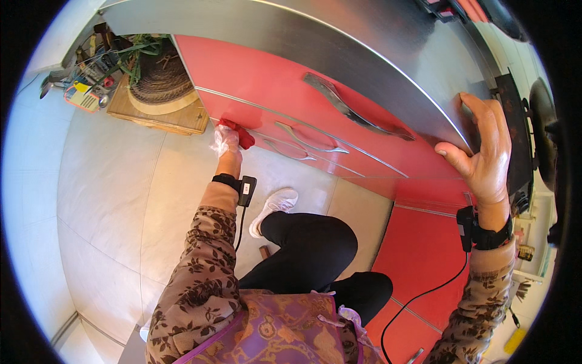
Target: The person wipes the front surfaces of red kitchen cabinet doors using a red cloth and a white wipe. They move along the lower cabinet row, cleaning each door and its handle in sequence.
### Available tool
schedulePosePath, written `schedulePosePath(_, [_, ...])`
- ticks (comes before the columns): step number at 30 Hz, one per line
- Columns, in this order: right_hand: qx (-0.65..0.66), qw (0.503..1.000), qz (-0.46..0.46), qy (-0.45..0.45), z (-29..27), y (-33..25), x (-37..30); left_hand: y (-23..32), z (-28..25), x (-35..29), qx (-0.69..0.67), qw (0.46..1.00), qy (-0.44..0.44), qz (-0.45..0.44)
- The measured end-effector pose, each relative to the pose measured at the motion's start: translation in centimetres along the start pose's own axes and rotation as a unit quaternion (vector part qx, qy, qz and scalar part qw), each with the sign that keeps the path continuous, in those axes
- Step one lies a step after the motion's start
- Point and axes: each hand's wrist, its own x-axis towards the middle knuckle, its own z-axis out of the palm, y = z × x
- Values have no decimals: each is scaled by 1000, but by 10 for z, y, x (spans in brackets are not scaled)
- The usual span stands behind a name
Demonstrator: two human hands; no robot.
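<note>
My left hand (225, 141), in a clear plastic glove, is closed on a bunched red cloth (244, 134). The cloth presses against the far left end of the red drawer fronts (242, 73), low down near the floor. On the right, my bare right hand (485, 145) grips the edge of the steel countertop (418, 67), fingers over the top and thumb on the front side. Part of the cloth is hidden behind the gloved fingers.
Curved metal handles (357, 112) stick out from the drawers. A wooden crate (188, 115) with a woven round item (160, 82) stands beyond the cabinet's left end. A dark stove (515, 133) with pans sits beside my right hand. A small brown block (265, 252) lies on the tiles.
</note>
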Motion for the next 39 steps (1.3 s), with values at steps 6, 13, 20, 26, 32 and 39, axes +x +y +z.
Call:
schedulePosePath(6, [3,1000,-6,6,1,4,2,25,-6,19,-94,993,-20,-72])
schedulePosePath(13, [-24,999,-17,-14,-7,-3,12,-87,10,78,-78,968,101,-217])
schedulePosePath(20, [-58,998,-5,-36,-6,3,13,-161,42,40,-185,950,-25,-250])
schedulePosePath(26, [-39,999,6,-33,-2,-3,24,-157,67,-11,-119,924,-188,-310])
schedulePosePath(32, [-5,1000,-12,-5,2,-6,18,-197,71,-31,-28,949,-268,-163])
schedulePosePath(39, [-3,1000,-7,10,9,-6,16,-151,55,-54,42,946,-219,-234])
